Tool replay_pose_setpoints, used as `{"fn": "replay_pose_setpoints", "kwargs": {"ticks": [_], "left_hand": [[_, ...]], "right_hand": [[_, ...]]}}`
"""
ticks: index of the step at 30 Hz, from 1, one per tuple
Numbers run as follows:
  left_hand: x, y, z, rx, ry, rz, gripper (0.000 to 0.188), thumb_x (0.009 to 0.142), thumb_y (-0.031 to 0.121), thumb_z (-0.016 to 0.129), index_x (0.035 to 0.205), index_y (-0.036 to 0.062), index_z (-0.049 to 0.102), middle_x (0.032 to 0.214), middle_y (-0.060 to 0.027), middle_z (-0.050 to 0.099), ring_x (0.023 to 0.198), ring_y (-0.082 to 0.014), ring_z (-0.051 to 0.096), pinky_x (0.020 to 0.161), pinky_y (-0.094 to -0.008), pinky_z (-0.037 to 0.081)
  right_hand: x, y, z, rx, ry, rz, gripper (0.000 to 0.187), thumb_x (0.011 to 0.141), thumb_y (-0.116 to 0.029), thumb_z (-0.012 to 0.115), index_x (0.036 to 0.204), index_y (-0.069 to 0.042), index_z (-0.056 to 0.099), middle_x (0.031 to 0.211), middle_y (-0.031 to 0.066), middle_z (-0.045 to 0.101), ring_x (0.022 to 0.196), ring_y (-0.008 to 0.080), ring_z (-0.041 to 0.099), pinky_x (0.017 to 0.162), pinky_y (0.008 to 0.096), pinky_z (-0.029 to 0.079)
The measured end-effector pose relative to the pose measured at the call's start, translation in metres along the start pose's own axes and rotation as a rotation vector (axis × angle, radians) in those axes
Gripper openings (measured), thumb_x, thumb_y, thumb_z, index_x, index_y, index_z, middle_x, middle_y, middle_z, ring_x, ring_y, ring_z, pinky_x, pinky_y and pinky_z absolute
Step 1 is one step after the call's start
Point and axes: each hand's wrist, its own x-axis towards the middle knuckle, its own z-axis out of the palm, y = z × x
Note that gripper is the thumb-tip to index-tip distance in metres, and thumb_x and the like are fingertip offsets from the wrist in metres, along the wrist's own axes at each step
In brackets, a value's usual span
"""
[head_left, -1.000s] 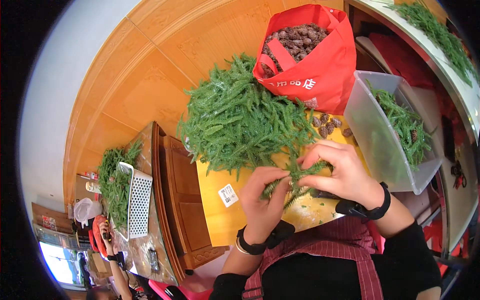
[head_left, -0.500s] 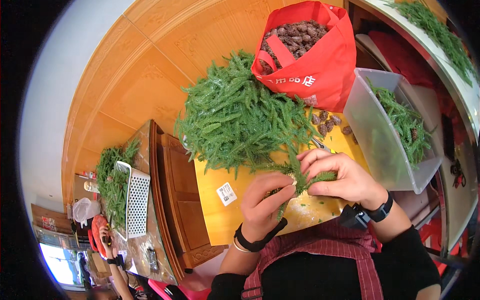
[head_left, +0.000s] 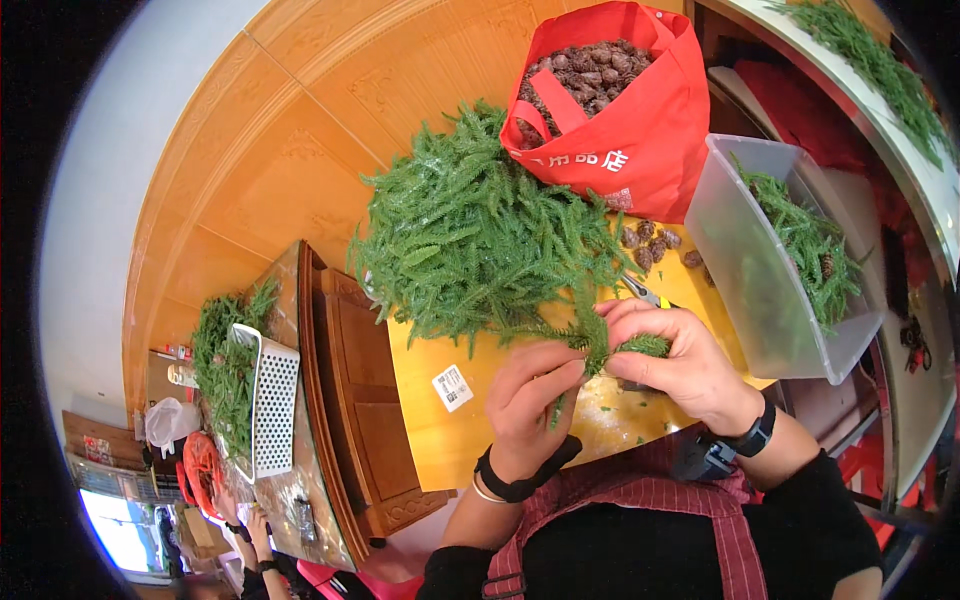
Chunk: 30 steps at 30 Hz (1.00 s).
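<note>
Over the front of the yellow tabletop [head_left: 430, 440], both hands grip a green artificial pine sprig [head_left: 594, 342]. My left hand [head_left: 532, 400] pinches its stem between thumb and fingers, with a little green poking out below. My right hand [head_left: 675, 362] is closed around the sprig's other side, thumb and fingertips on a short tuft. Just beyond the fingers rises a big heap of green pine sprigs [head_left: 470, 230]. Pliers [head_left: 643, 290] with a yellow-green handle part lie past my right hand, partly hidden by it. Loose brown pine cones [head_left: 655, 242] lie behind them.
A red bag [head_left: 640, 130] full of pine cones stands at the back. To the right is a clear plastic bin [head_left: 760, 270] holding sprigs. A white label [head_left: 452, 388] lies left. On a side table, a white basket [head_left: 274, 405] stands near another person's hands [head_left: 258, 530].
The sprig has turned in my fingers and its branch now stands more upright between my hands. At far left, the other person's hands have shifted lower, away from the red bag.
</note>
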Motion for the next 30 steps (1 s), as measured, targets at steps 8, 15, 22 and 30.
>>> {"fn": "replay_pose_setpoints", "kwargs": {"ticks": [8, 15, 22, 30], "left_hand": [[-0.006, 0.003, 0.003, -0.018, -0.005, -0.187, 0.014, 0.076, -0.008, 0.057, 0.087, -0.0006, 0.052, 0.085, -0.0114, 0.057, 0.061, -0.0153, 0.057, 0.050, -0.0234, 0.046], [0.008, 0.018, 0.006, -0.549, 0.114, -0.744, 0.006, 0.083, 0.000, 0.053, 0.085, 0.0008, 0.048, 0.080, -0.0080, 0.054, 0.054, -0.0122, 0.055, 0.042, -0.0197, 0.039], [0.014, 0.019, 0.004, -0.615, 0.082, -0.939, 0.004, 0.084, 0.004, 0.054, 0.086, 0.0027, 0.050, 0.071, -0.0045, 0.055, 0.054, -0.0114, 0.055, 0.043, -0.0204, 0.039], [0.007, 0.015, 0.001, -0.582, 0.052, -0.836, 0.009, 0.084, 0.003, 0.055, 0.092, 0.0017, 0.052, 0.074, -0.0051, 0.060, 0.066, -0.0099, 0.060, 0.053, -0.0188, 0.047]], "right_hand": [[-0.006, 0.003, 0.010, 0.149, 0.150, 0.067, 0.009, 0.077, -0.003, 0.061, 0.086, -0.002, 0.059, 0.100, 0.0065, 0.056, 0.105, 0.0199, 0.047, 0.092, 0.0322, 0.034], [0.000, 0.014, 0.009, -0.205, 0.173, -0.274, 0.010, 0.079, -0.006, 0.061, 0.087, -0.002, 0.059, 0.091, 0.0059, 0.060, 0.101, 0.0192, 0.048, 0.088, 0.0342, 0.038], [-0.001, 0.008, 0.010, -0.132, 0.224, -0.096, 0.013, 0.078, -0.006, 0.062, 0.089, 0.000, 0.058, 0.090, 0.0041, 0.059, 0.088, 0.0100, 0.052, 0.078, 0.0258, 0.041], [-0.003, 0.006, 0.007, 0.035, 0.159, 0.052, 0.021, 0.080, -0.007, 0.062, 0.098, 0.000, 0.055, 0.093, 0.0008, 0.057, 0.088, 0.0060, 0.050, 0.078, 0.0225, 0.042]]}}
